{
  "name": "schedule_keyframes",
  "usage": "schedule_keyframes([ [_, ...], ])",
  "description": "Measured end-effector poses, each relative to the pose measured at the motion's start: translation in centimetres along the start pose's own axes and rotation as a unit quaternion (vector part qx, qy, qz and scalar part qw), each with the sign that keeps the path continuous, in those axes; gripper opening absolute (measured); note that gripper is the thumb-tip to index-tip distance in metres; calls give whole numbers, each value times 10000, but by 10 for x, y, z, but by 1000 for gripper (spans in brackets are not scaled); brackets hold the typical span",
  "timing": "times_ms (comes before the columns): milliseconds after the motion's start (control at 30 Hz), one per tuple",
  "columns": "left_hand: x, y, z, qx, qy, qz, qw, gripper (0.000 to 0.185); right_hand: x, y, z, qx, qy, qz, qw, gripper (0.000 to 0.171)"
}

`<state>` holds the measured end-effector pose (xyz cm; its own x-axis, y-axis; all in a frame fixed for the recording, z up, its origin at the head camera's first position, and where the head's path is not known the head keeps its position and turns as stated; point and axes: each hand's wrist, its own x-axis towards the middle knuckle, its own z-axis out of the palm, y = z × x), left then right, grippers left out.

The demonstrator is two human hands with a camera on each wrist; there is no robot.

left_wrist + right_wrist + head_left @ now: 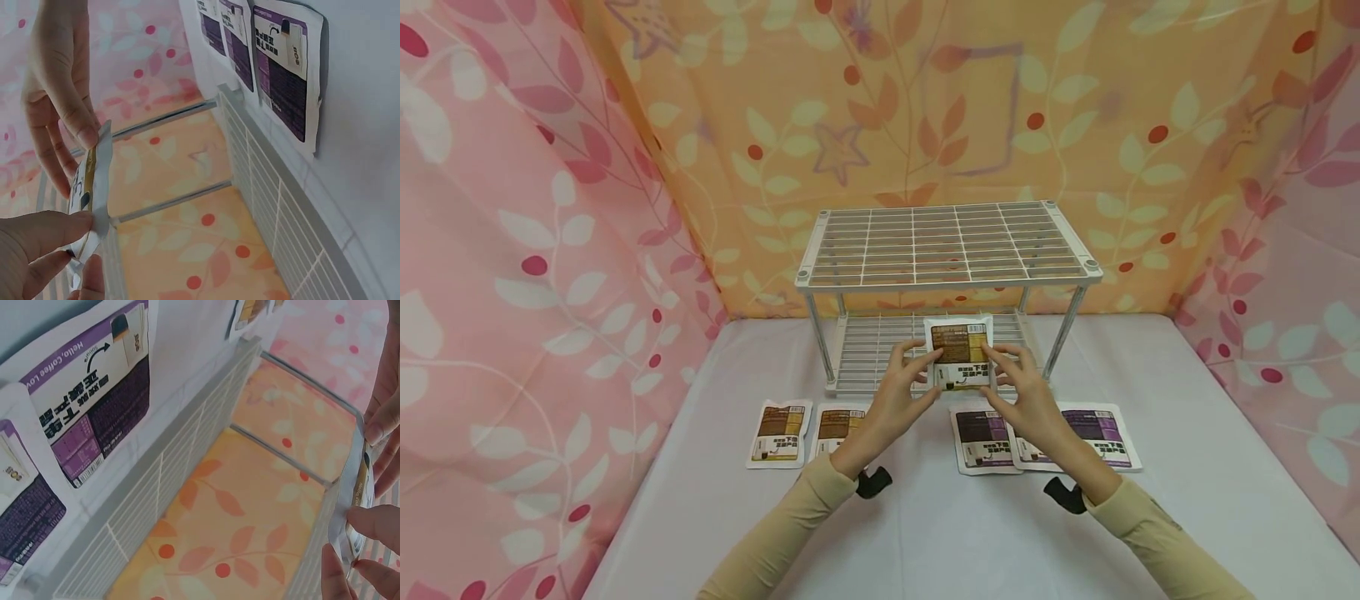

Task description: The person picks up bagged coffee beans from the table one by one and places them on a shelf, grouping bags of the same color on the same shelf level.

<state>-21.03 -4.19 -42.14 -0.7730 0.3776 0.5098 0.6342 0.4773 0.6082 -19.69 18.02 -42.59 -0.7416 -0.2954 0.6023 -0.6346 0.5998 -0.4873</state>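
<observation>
Holding the brown-label packet [959,354] upright by its side edges, left hand [901,390] and right hand [1022,392] both pinching it, probably to keep the label readable. Hovering right in front of the wire rack [947,250], above the lower shelf [868,350]; four other packets [778,432] flat on the table [955,525] in a row.

Both hands pinch one brown packet [960,353] upright, the left hand [901,398] at its left edge, the right hand [1024,395] at its right. Behind the grip stands a wire rack [947,246]; below it, four packets lie flat on the table [925,525].
</observation>
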Motion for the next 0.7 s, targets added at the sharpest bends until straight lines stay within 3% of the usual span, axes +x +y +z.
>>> schedule_keyframes([
  [300,3,11,-4,353,274,665,9968,51,2,-7,-9,-272,408,-196,9986,67],
  [533,9,18,-5,893,364,1280,9871,47,4,-11,-21,-501,693,-504,9951,69],
  [700,15,25,-7,1017,336,1670,9801,45,8,-11,-29,-555,835,-736,9922,70],
])
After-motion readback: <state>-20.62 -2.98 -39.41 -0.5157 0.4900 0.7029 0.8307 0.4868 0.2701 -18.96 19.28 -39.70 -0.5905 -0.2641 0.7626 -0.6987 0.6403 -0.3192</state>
